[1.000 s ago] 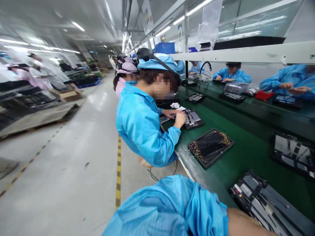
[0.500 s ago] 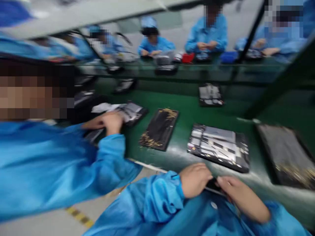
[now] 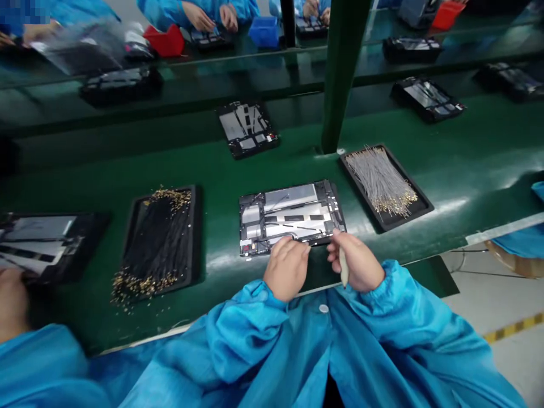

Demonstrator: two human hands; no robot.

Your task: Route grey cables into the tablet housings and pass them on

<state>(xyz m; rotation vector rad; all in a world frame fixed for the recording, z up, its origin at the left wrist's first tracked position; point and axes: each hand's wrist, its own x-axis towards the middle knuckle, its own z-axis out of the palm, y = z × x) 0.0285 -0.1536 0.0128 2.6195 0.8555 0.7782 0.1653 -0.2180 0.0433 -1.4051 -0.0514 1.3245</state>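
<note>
An opened tablet (image 3: 293, 218) lies face down on the green bench, its silver battery, boards and dark cables exposed. My left hand (image 3: 287, 269) is at its front edge, fingers bent and close together; whatever is under the fingertips is hidden. At the tablet's front right corner, my right hand (image 3: 357, 260) is closed round a pale, pointed stick-like tool (image 3: 343, 267), which points down toward me. The thumb and forefinger are near the tablet's edge; whether they also pinch a cable is not clear.
Left stands a black tray (image 3: 195, 238) of black cables with gold ends, some spilling over. Another black tray (image 3: 420, 209) holds grey cables. Behind are a green post (image 3: 344, 79) and another open tablet (image 3: 247, 127). A co-worker's hand (image 3: 12, 303) touches a tablet (image 3: 42, 238) at far left.
The view has swung right and down. My hands were together over a dark object by my body; now they are apart at the tablet's front edge, and a pale tool shows in the right.
</note>
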